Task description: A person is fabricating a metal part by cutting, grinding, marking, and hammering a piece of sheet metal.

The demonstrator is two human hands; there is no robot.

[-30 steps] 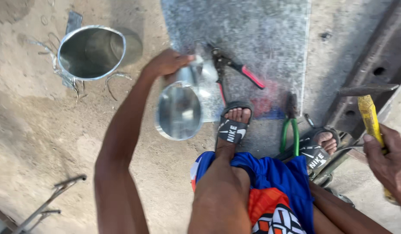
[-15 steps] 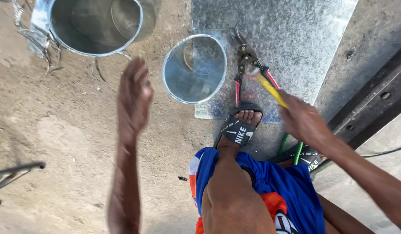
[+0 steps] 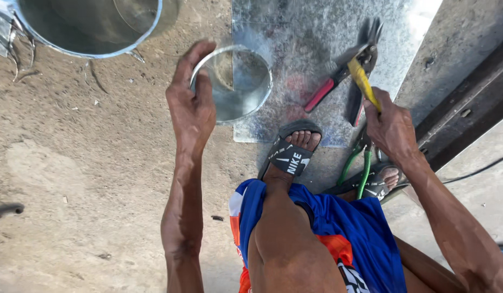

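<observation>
Left hand [image 3: 191, 108] now on small metal cylinder [image 3: 235, 81] rim, fingers loose; right hand [image 3: 390, 125] clenched on yellow tool [image 3: 362, 81] over galv. sheet [image 3: 295, 32].

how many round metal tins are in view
2. A small tin stands at the edge of the metal sheet, with the left hand at its rim. A bigger tin sits top left, partly cut off.

- Bright, hard daylight from above.
- Glare on flat galvanized metal sheet [image 3: 316, 49], upper right corner washed out.
- Short dark shadows under the legs.
- Focus sharp; slight wide-angle stretch at edges.
</observation>
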